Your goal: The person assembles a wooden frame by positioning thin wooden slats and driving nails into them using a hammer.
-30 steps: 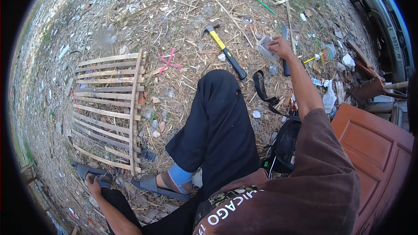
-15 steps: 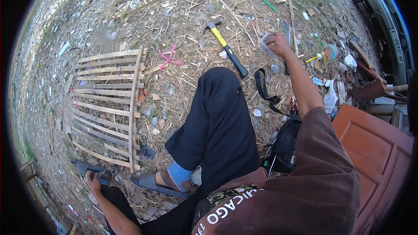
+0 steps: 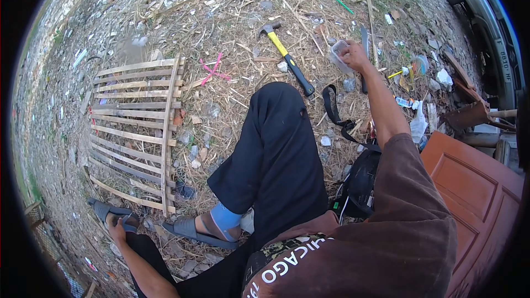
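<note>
My right hand [image 3: 356,57] is stretched out ahead to the right, its fingers closed at the rim of a small clear plastic container [image 3: 338,60]. What the container holds is too small to tell. My left hand [image 3: 117,230] rests low on the left by my sandalled foot, fingers curled; a thin item seems to be between them, too small to name. A hammer [image 3: 287,58] with a yellow and black handle lies ahead of my knee. Beside the right hand lies a long dark blade [image 3: 364,41]. A panel of wooden slats [image 3: 165,127] lies to the left.
Pink crossed strips [image 3: 212,70] lie near the slats. A black strap [image 3: 331,105] runs to a black bag [image 3: 361,185] at my right. Farther right are a brown panelled board [image 3: 469,187], a shovel blade [image 3: 466,117] and a vehicle's bumper [image 3: 491,33]. Stones and wood chips litter the ground.
The right hand and plastic container have shifted only slightly. The left hand stays by the foot. The slat panel sits slightly farther left in the picture.
</note>
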`<state>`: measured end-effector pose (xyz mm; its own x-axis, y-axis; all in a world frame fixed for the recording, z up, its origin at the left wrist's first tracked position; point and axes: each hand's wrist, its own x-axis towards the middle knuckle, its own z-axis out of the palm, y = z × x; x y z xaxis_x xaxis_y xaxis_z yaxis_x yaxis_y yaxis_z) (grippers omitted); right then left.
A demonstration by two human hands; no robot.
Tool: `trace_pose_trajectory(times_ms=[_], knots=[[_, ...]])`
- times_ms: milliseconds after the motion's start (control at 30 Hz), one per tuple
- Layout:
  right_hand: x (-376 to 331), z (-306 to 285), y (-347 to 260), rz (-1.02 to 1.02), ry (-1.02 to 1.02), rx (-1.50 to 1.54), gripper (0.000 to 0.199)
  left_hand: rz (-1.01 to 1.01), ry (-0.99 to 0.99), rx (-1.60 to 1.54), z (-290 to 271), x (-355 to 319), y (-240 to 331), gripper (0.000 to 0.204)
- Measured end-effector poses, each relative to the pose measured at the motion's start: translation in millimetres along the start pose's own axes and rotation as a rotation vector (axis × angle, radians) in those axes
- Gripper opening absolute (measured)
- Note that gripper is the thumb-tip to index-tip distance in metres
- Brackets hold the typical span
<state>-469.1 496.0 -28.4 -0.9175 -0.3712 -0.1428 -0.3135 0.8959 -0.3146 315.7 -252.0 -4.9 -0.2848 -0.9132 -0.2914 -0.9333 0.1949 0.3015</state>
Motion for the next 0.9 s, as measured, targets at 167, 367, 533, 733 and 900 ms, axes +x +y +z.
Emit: trace_pose_trajectory(times_ms=[167,367,533,733,900], knots=[[-4.3,-9.0,4.3,0.036,-0.103,0.515,0.030,0.030,-0.003,0.001,-9.9,5.8,-16.7,0.046],[-24.2,-35.7,9.4,0.150,0.008,0.777,0.039,0.031,-0.012,0.068,1.4,10.5,-17.6,0.048],[-33.5,-54.5,-16.9,0.221,-0.020,1.082,0.035,0.054,-0.003,0.042,-1.5,11.0,-20.0,0.046],[-27.2,-53.3,-16.9,0.247,-0.029,1.076,0.019,0.033,-0.007,0.038,-3.9,5.2,-16.4,0.046],[-21.0,-31.9,-2.4,0.153,0.059,0.590,0.018,0.038,-0.040,-0.049,1.8,9.5,-16.9,0.045]])
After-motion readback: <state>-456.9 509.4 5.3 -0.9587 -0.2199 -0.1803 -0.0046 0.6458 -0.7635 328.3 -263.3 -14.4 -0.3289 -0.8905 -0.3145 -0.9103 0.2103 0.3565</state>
